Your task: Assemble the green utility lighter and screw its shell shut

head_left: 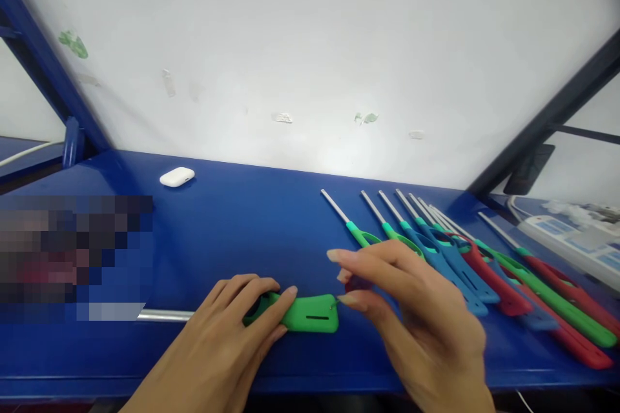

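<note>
My left hand (232, 329) lies on a green long-nozzle lighter (303, 315), fingers closed over its handle; its metal tube (165, 315) points left along the blue table (252, 226). My right hand (411, 310) hovers at the handle's right end, thumb and finger pinched on a small dark red piece (357, 283) that I cannot make out clearly. Behind it, several green, blue and red lighters (465, 264) lie side by side, tubes pointing away.
A white earbud case (177, 177) sits near the white back wall. A blurred-out patch (72, 251) covers the left of the table. A white power strip (571, 242) lies at the right, beyond a dark frame post (542, 122).
</note>
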Motion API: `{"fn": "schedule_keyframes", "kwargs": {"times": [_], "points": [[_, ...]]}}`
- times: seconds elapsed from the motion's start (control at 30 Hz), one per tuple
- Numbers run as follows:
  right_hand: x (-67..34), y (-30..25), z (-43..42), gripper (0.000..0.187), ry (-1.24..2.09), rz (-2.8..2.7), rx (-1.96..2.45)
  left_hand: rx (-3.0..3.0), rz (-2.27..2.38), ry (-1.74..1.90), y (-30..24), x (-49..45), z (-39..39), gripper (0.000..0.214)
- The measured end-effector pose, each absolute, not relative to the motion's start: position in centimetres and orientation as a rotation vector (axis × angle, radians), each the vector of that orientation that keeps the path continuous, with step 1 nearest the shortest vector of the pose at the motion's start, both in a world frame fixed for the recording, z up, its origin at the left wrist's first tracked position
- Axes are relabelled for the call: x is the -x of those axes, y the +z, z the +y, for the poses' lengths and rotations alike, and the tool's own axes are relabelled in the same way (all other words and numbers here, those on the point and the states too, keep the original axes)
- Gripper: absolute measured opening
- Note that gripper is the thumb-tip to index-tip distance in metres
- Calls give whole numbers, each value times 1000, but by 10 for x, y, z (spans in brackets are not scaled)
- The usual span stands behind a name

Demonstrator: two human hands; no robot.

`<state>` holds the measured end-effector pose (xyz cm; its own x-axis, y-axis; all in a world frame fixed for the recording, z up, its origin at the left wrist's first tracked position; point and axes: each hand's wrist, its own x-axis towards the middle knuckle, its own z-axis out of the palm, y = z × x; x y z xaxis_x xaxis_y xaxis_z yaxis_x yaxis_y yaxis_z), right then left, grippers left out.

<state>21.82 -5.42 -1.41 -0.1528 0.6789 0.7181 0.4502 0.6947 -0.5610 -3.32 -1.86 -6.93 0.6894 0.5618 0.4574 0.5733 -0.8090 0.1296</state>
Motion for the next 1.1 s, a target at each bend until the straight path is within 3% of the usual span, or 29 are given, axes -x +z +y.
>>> {"fn": "schedule_keyframes", "kwargs": {"times": [0.33, 0.5, 0.67, 0.97, 1.1], "points": [[-218, -12, -53, 42, 188, -1722, 898, 2860, -977, -775, -71, 34, -18, 44], [-216, -13, -51, 54, 296, -1751, 820, 2858, -981, -792, -71, 33, -17, 42], [-216, -16, -48, 44, 203, -1677, 854, 2861, -988, -777, -71, 32, -16, 43], [-218, -19, -44, 43, 305, -1695, 837, 2888, -995, -757, -70, 34, -19, 45], [-217, -18, -46, 51, 393, -1736, 788, 2886, -996, -745, -70, 33, -18, 45]]}}
